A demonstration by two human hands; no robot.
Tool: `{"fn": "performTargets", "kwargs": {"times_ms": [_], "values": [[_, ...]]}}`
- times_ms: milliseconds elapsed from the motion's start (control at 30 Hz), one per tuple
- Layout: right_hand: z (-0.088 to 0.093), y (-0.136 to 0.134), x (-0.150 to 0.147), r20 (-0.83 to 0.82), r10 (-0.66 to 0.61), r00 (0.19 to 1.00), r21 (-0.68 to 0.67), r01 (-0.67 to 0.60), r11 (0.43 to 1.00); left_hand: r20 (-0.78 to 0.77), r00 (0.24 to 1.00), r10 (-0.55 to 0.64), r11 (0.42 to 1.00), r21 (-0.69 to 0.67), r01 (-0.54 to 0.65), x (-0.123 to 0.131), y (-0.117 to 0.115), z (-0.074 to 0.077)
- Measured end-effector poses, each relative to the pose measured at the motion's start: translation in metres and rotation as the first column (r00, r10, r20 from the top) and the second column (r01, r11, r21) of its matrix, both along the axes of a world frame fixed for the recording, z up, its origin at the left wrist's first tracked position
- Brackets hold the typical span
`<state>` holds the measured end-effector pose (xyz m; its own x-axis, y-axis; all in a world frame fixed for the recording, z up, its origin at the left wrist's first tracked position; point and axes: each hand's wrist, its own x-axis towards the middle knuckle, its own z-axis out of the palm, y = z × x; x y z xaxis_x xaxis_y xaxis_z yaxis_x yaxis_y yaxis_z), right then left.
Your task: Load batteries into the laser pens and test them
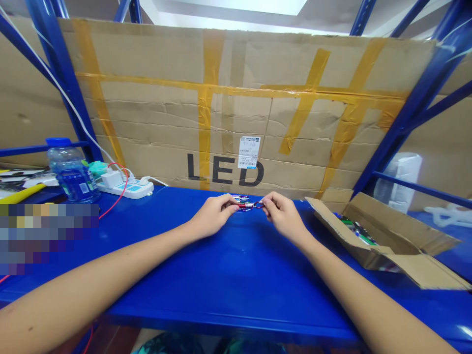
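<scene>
Between my hands, over the back part of the blue table [236, 265], is a small red and silver cylinder [246, 206] with a dark red ring or clip [258, 204] at its right end. My left hand [216, 214] pinches the red end of the cylinder. The fingers of my right hand [282, 214] are closed on the ring or clip. Just behind the cylinder lie several small shiny coloured pieces [241, 198], partly hidden by it and by my left fingers.
An open cardboard box [372, 258] holding green and dark items stands at the right. Further left are a white power strip [138, 189], a blue-capped bottle [72, 172] and a red cable [120, 196]. Taped cardboard [162, 128] stands behind the table, between blue posts.
</scene>
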<state>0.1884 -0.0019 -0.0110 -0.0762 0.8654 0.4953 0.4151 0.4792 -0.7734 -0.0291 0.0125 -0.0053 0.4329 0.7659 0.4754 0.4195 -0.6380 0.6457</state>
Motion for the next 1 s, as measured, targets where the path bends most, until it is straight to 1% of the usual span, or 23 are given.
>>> {"fn": "performTargets", "kwargs": {"times_ms": [100, 200, 267, 367, 433, 500, 567, 633, 667, 767, 833, 867, 933, 1000], "values": [[0.0, 0.002, 0.001, -0.109, 0.057, 0.992, -0.101, -0.069, 0.993, 0.018, 1.0, 0.019, 1.0, 0.005, -0.019, -0.002, 0.002, 0.003], [0.002, 0.0, 0.0, -0.146, 0.086, 0.986, -0.127, -0.105, 0.986, 0.019, 1.0, 0.004, 1.0, 0.024, -0.004, -0.003, 0.0, 0.003], [0.005, -0.002, 0.001, -0.114, 0.123, 0.986, -0.135, -0.138, 0.981, 0.02, 1.0, -0.01, 0.999, 0.032, 0.009, -0.004, 0.0, 0.004], [0.007, -0.004, 0.003, -0.037, 0.207, 0.978, -0.212, -0.21, 0.954, 0.039, 0.999, -0.004, 0.999, 0.041, 0.002, -0.007, 0.002, 0.004], [0.007, -0.004, 0.003, -0.019, 0.263, 0.965, -0.266, -0.258, 0.929, 0.062, 0.998, -0.001, 0.999, 0.046, -0.002, -0.009, 0.004, 0.004], [0.004, -0.004, 0.002, -0.016, 0.303, 0.953, -0.267, -0.296, 0.917, 0.08, 0.997, -0.002, 0.999, 0.034, -0.001, -0.01, 0.005, 0.004], [0.003, -0.006, -0.002, 0.003, 0.315, 0.949, -0.227, -0.306, 0.924, 0.09, 0.996, -0.015, 1.0, -0.001, 0.016, -0.008, 0.004, 0.003], [0.002, -0.009, -0.007, 0.024, 0.32, 0.947, -0.196, -0.309, 0.931, 0.097, 0.994, -0.054, 0.998, -0.025, 0.057, -0.005, 0.001, 0.001], [0.002, -0.011, -0.009, 0.026, 0.329, 0.944, -0.199, -0.317, 0.927, 0.097, 0.992, -0.08, 0.996, -0.025, 0.083, -0.003, -0.001, 0.0], [0.003, -0.015, -0.015, 0.022, 0.362, 0.932, -0.276, -0.342, 0.898, 0.079, 0.988, -0.131, 0.991, 0.0, 0.131, 0.002, -0.006, -0.003], [0.003, -0.016, -0.015, 0.049, 0.352, 0.935, -0.286, -0.324, 0.902, 0.083, 0.987, -0.135, 0.991, 0.008, 0.134, 0.005, -0.008, -0.004], [0.002, -0.015, -0.015, 0.064, 0.334, 0.94, -0.271, -0.305, 0.913, 0.114, 0.984, -0.137, 0.99, -0.005, 0.138, 0.005, -0.007, -0.005], [0.001, -0.013, -0.012, 0.076, 0.292, 0.953, -0.231, -0.269, 0.935, 0.26, 0.953, -0.153, 0.979, -0.093, 0.182, 0.006, -0.004, -0.006], [0.001, -0.009, -0.009, 0.065, 0.249, 0.966, -0.221, -0.229, 0.948, 0.467, 0.873, -0.142, 0.931, -0.236, 0.277, 0.006, 0.002, -0.007]]}}
